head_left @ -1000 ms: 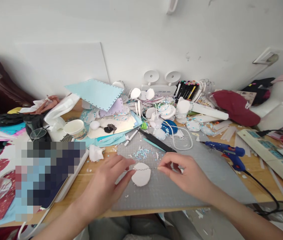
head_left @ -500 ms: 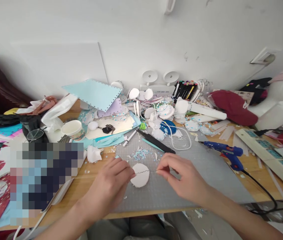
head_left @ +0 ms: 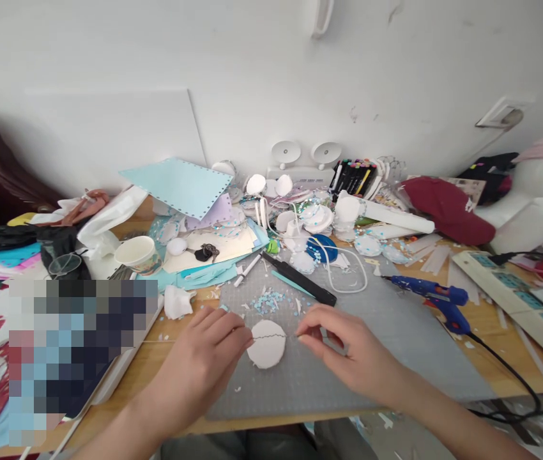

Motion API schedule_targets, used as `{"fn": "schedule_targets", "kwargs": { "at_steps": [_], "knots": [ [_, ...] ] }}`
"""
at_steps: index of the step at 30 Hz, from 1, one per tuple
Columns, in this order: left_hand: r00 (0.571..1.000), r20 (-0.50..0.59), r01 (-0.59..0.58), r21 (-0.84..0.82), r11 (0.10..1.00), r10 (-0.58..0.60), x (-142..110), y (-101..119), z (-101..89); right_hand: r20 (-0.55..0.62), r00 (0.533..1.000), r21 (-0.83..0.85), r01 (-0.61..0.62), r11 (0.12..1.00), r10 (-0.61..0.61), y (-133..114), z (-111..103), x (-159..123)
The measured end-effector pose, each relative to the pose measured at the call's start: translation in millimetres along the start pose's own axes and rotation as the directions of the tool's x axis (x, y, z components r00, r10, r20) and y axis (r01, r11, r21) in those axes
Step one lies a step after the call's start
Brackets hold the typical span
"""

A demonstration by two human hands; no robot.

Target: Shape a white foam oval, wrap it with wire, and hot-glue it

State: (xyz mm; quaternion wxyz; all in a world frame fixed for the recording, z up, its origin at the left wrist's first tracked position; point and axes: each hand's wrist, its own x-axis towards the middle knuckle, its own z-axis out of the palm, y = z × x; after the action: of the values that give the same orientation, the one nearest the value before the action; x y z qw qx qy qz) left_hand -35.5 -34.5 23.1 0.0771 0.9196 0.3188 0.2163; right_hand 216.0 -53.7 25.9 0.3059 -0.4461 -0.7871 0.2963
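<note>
A white round disc [head_left: 266, 346] lies on the grey cutting mat [head_left: 396, 345] near the desk's front edge. A thin dark thread [head_left: 271, 335] runs across the disc's upper part. My left hand [head_left: 204, 364] pinches the thread's left end at the disc's left edge, fingers pressed together. My right hand [head_left: 348, 354] pinches the thread's right end just right of the disc. Both hands rest low over the mat, thread stretched between them.
A blue glue gun [head_left: 437, 297] with a black cable lies right on the mat. A black pen-like tool [head_left: 300, 280] and confetti scraps lie behind the disc. Paper cup [head_left: 138, 254], light blue card [head_left: 178, 184], markers [head_left: 355, 174], red cap [head_left: 446, 203] and power strip [head_left: 515, 291] crowd the desk.
The hands, disc and thread stay nearly as they were; the hands edged slightly closer to the disc. The camera tilted a little, shifting the scene downward.
</note>
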Motion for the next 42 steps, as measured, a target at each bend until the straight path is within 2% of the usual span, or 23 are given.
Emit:
{"fn": "schedule_targets", "kwargs": {
  "at_steps": [2, 5, 12, 18, 21, 23, 27, 31, 33, 34, 36, 38, 39, 40, 41, 42],
  "knots": [
    [0.999, -0.024, -0.041, 0.041, 0.998, 0.042, -0.4, 0.5, 2.5, 0.044, 0.996, 0.036, -0.083, 0.996, 0.081, -1.0, -1.7, -0.3],
    [0.995, -0.055, -0.078, 0.071, 0.994, 0.082, 0.7, 2.1, 4.2, 0.070, 0.990, 0.047, -0.126, 0.991, 0.122, 0.8, -1.2, -2.2],
    [0.988, -0.113, -0.100, 0.071, 0.992, 0.108, -1.0, 1.1, 6.1, 0.052, 0.988, 0.066, -0.151, 0.986, 0.148, 5.3, 1.6, -6.4],
    [0.984, -0.148, -0.078, 0.123, 0.989, 0.096, -2.9, 2.1, 5.2, 0.075, 0.992, 0.042, -0.104, 0.994, 0.100, 4.5, 6.0, -2.7],
    [0.982, -0.175, -0.049, 0.101, 0.994, 0.066, -2.5, 4.2, 5.6, 0.016, 1.000, 0.011, -0.017, 1.000, 0.016, 9.7, 9.8, -3.4],
    [0.983, -0.181, -0.014, 0.048, 0.999, 0.022, -1.0, 6.2, 5.5, -0.044, 0.995, -0.033, 0.089, 0.996, -0.090, 12.7, 10.8, -4.0],
    [0.983, -0.160, 0.076, -0.113, 0.991, -0.094, 2.6, 9.4, 4.0, -0.108, 0.944, -0.218, 0.282, 0.934, -0.311, 12.6, 9.9, -4.8],
    [0.984, -0.045, 0.152, -0.273, 0.950, -0.171, 6.4, 10.8, 2.0, -0.061, 0.875, -0.442, 0.407, 0.799, -0.479, 9.7, 10.6, -9.5],
    [0.983, 0.031, 0.181, -0.307, 0.934, -0.181, 7.5, 12.9, 2.0, -0.034, 0.866, -0.497, 0.418, 0.760, -0.498, 11.1, 10.5, -13.2],
    [0.982, 0.036, 0.185, -0.287, 0.940, -0.183, 7.1, 14.8, 2.8, -0.037, 0.871, -0.508, 0.406, 0.760, -0.490, 13.0, 9.5, -14.9],
    [0.986, -0.085, 0.130, -0.146, 0.981, -0.143, 3.9, 20.2, 6.4, -0.089, 0.894, -0.509, 0.338, 0.792, -0.439, 19.2, 5.0, -17.3],
    [0.969, -0.244, -0.029, 0.063, 0.998, 0.044, -1.6, 26.6, 13.3, -0.193, 0.917, -0.495, 0.216, 0.842, -0.348, 27.7, -3.0, -18.8],
    [0.953, -0.257, -0.127, 0.144, 0.981, 0.161, -4.0, 29.3, 17.8, -0.249, 0.924, -0.481, 0.142, 0.865, -0.290, 32.4, -8.0, -19.4],
    [0.945, -0.209, -0.217, 0.181, 0.959, 0.253, -5.6, 31.2, 22.7, -0.301, 0.926, -0.465, 0.066, 0.883, -0.228, 36.9, -13.3, -20.2],
    [0.950, -0.114, -0.270, 0.180, 0.946, 0.292, -5.8, 32.1, 27.6, -0.342, 0.925, -0.448, -0.003, 0.894, -0.168, 41.1, -18.6, -21.3],
    [0.961, 0.003, -0.275, 0.159, 0.948, 0.278, -4.5, 32.1, 32.4, -0.372, 0.921, -0.433, -0.061, 0.899, -0.117, 44.6, -23.7, -22.7]
  ]
}}
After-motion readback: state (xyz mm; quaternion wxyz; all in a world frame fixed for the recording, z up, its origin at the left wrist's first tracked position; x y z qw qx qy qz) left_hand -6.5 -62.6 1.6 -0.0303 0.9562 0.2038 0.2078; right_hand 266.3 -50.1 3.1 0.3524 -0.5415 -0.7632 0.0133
